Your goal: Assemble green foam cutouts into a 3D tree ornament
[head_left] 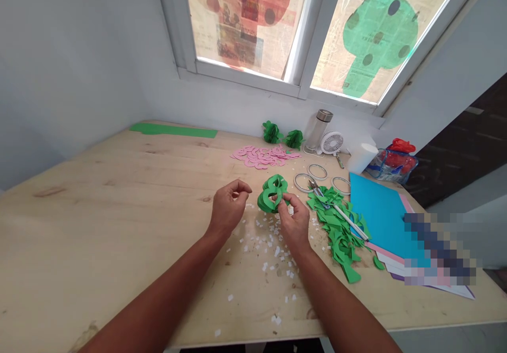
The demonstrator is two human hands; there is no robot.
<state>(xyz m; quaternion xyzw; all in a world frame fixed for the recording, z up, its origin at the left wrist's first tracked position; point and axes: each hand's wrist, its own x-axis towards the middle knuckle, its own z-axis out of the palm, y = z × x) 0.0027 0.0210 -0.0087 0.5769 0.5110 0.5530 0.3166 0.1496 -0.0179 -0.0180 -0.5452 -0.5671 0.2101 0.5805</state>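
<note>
My right hand (294, 222) pinches a layered green paper cutout (272, 193) between thumb and fingers. The cutout has rounded loops with openings and stands up off the table, its layers fanned. To its left, apart from it, my left hand (229, 204) has its fingers curled and thumb and forefinger drawn together. Whether a small bit sits between those fingertips I cannot make out. Small white paper scraps (273, 237) lie scattered below both hands. Behind the cutout is a heap of pink paper cutouts (261, 156). Two finished-looking green paper shapes (271, 132) stand by the wall.
Green paper offcuts (340, 231) pile up on the right, with scissors (317, 187) and a white pen-like stick (350, 222) on them. Tape rolls (317, 171), blue paper sheets (374, 210), a bottle (320, 129) and a small fan (331, 142) stand beyond. A green strip (174, 130) lies back left.
</note>
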